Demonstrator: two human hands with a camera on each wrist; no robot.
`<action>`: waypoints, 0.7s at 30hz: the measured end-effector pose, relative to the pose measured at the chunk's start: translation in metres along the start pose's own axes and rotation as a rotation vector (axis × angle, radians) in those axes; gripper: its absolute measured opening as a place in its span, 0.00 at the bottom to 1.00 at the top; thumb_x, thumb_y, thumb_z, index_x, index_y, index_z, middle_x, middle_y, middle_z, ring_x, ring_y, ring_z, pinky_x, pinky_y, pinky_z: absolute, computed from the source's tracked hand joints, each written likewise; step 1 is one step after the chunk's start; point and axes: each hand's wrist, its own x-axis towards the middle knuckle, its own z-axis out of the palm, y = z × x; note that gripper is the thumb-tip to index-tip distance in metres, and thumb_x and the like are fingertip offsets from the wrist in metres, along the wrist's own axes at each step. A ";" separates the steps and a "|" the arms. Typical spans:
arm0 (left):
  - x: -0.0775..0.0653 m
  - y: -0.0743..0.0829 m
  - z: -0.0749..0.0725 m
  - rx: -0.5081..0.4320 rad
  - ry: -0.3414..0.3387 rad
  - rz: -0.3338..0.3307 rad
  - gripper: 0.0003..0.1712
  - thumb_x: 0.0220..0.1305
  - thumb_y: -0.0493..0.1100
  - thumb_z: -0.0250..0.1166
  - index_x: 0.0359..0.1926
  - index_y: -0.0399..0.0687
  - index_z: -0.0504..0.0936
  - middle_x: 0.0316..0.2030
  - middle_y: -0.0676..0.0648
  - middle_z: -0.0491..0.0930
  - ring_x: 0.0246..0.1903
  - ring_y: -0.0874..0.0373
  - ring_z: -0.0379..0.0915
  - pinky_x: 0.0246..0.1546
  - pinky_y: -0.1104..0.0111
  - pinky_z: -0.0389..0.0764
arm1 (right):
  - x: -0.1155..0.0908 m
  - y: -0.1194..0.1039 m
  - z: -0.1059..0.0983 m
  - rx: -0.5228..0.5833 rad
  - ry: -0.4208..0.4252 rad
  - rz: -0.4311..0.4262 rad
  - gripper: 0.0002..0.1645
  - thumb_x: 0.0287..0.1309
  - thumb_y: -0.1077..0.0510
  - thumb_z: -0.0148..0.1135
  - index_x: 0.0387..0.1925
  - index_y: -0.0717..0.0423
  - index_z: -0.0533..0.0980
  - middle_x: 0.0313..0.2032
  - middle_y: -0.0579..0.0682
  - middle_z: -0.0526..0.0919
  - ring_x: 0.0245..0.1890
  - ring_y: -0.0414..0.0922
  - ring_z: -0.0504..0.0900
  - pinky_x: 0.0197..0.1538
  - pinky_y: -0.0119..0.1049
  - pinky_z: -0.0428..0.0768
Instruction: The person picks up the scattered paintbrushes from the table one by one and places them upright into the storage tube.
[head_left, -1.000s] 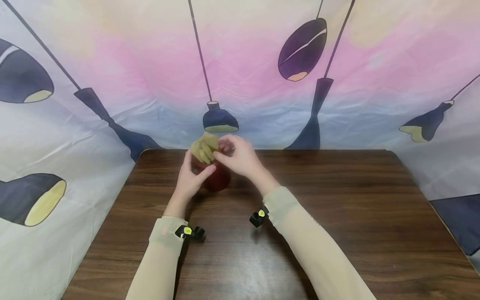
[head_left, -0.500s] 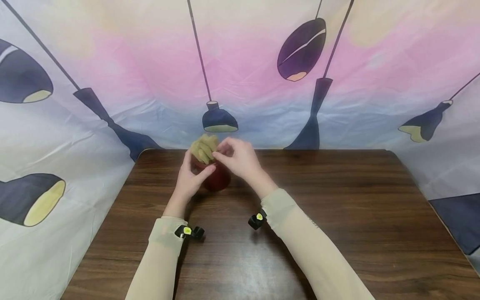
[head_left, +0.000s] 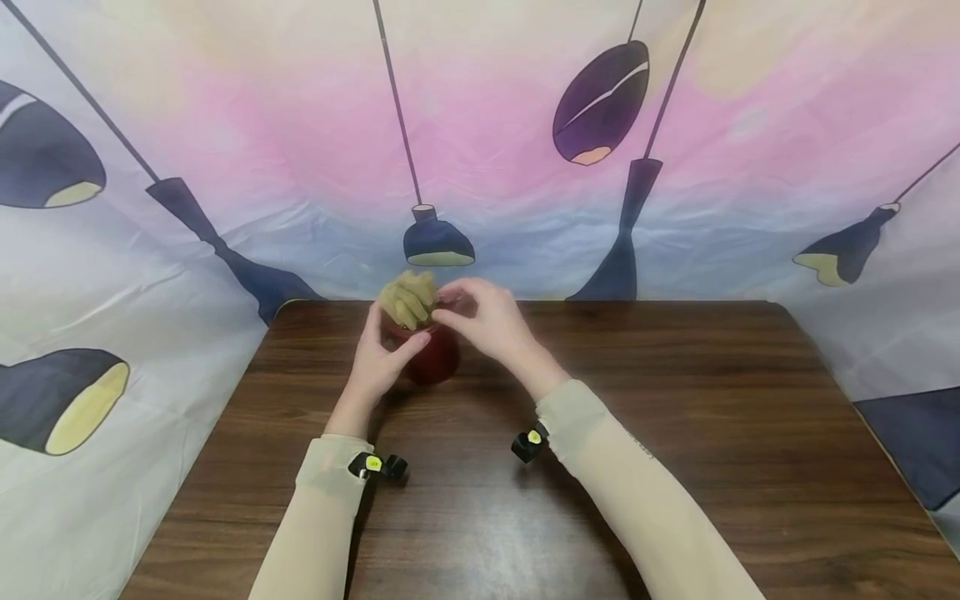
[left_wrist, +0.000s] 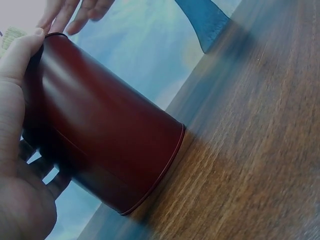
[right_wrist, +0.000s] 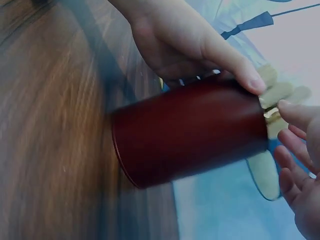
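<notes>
A dark red cylindrical container (head_left: pixel 437 357) stands at the far side of the table, with a bunch of pale yellow-green, round-tipped pieces (head_left: pixel 408 300) sticking out of its top. My left hand (head_left: pixel 375 357) grips the container near its rim, the thumb on the near side and the fingers round the left and back. To the right of the bunch is my right hand (head_left: pixel 487 321), its thumb and fingers apart at the rim. In the right wrist view, a small gold-coloured part (right_wrist: pixel 271 115) shows by the right thumb, and nothing is seen held. The container's inside is hidden.
The brown wood-grain table (head_left: pixel 675 433) stretches toward me and to the right. Behind it hangs a cloth backdrop (head_left: pixel 495 150) printed with dark lamps. Each sleeve cuff carries a small black camera, one left (head_left: pixel 382 467) and one right (head_left: pixel 529 442).
My right hand has moved slightly right, away from the yellow-green pieces, and its thumb and fingertips have parted. The left hand and the container stay almost where they were.
</notes>
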 end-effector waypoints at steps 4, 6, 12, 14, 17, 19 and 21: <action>0.002 -0.001 0.004 -0.021 -0.011 0.013 0.52 0.68 0.39 0.76 0.85 0.53 0.57 0.74 0.42 0.68 0.72 0.46 0.66 0.74 0.44 0.66 | -0.009 0.005 -0.026 -0.030 -0.020 -0.015 0.24 0.67 0.52 0.78 0.60 0.56 0.85 0.56 0.51 0.89 0.54 0.47 0.86 0.61 0.45 0.84; 0.003 0.000 0.005 -0.029 -0.024 0.005 0.52 0.69 0.39 0.75 0.85 0.52 0.56 0.75 0.41 0.67 0.74 0.45 0.65 0.76 0.43 0.64 | -0.015 0.010 -0.041 -0.061 -0.036 -0.013 0.26 0.67 0.52 0.78 0.62 0.57 0.84 0.57 0.52 0.88 0.56 0.48 0.85 0.63 0.45 0.83; 0.002 0.002 -0.001 0.072 -0.100 -0.054 0.58 0.69 0.45 0.76 0.88 0.53 0.48 0.80 0.38 0.61 0.79 0.42 0.59 0.78 0.40 0.62 | -0.045 0.034 -0.090 -0.207 -0.108 -0.022 0.30 0.69 0.48 0.76 0.65 0.58 0.82 0.61 0.54 0.86 0.62 0.52 0.83 0.68 0.52 0.79; -0.001 0.003 -0.010 0.135 -0.124 -0.049 0.59 0.69 0.46 0.76 0.88 0.52 0.47 0.81 0.37 0.60 0.80 0.40 0.58 0.77 0.38 0.62 | -0.057 0.045 -0.105 -0.271 -0.131 -0.048 0.31 0.70 0.46 0.75 0.66 0.58 0.81 0.63 0.54 0.85 0.64 0.53 0.82 0.69 0.53 0.78; -0.007 0.007 -0.032 0.240 -0.157 -0.005 0.57 0.72 0.46 0.73 0.88 0.46 0.46 0.82 0.33 0.59 0.80 0.36 0.57 0.77 0.37 0.61 | -0.079 0.061 -0.128 -0.357 -0.188 -0.064 0.35 0.71 0.43 0.74 0.70 0.57 0.79 0.67 0.56 0.82 0.69 0.55 0.79 0.72 0.56 0.75; -0.012 0.013 -0.052 0.328 -0.184 0.035 0.55 0.73 0.46 0.71 0.88 0.44 0.47 0.83 0.33 0.57 0.81 0.34 0.54 0.78 0.36 0.58 | -0.095 0.070 -0.144 -0.403 -0.228 -0.056 0.38 0.71 0.42 0.73 0.74 0.57 0.76 0.71 0.58 0.79 0.72 0.57 0.76 0.74 0.59 0.72; -0.019 0.018 -0.072 0.431 -0.212 0.064 0.54 0.74 0.47 0.71 0.88 0.46 0.47 0.84 0.34 0.56 0.82 0.33 0.53 0.77 0.34 0.58 | -0.113 0.078 -0.161 -0.452 -0.271 -0.034 0.42 0.72 0.40 0.73 0.78 0.55 0.72 0.75 0.60 0.74 0.76 0.60 0.71 0.76 0.63 0.68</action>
